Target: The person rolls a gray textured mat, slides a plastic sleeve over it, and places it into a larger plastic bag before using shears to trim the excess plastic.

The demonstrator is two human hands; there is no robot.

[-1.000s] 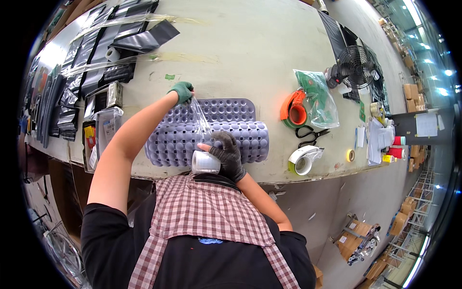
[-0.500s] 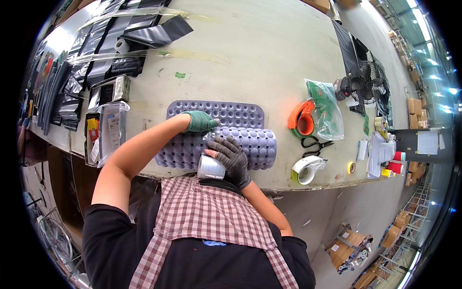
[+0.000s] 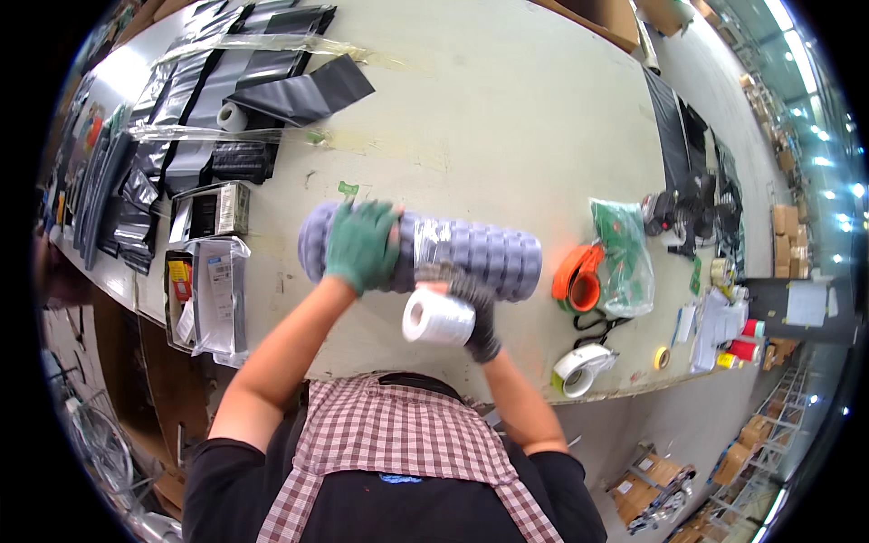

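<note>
A purple-grey mat with rounded bumps (image 3: 502,262) lies rolled into a cylinder across the table in front of me. My left hand (image 3: 363,242), in a green glove, presses on the roll's left part with its fingers laid over the top. In a dark grey glove, my right hand (image 3: 472,306) grips a roll of clear plastic film (image 3: 440,319) on the near side of the mat. A shiny band of film (image 3: 432,242) lies across the middle of the rolled mat, running toward the film roll. My right fingers are partly blurred.
Right of the mat are an orange tape dispenser (image 3: 577,279), black scissors (image 3: 602,324), a white tape dispenser (image 3: 579,369) and a bag of green material (image 3: 623,253). Boxes of small items (image 3: 206,299) stand at left, below black plastic bags (image 3: 195,118). A fan (image 3: 701,213) stands far right.
The mat, partly flat before, is now fully rolled and farther from the table's near edge. My left hand now lies over its left part. The film roll has moved away from my body.
</note>
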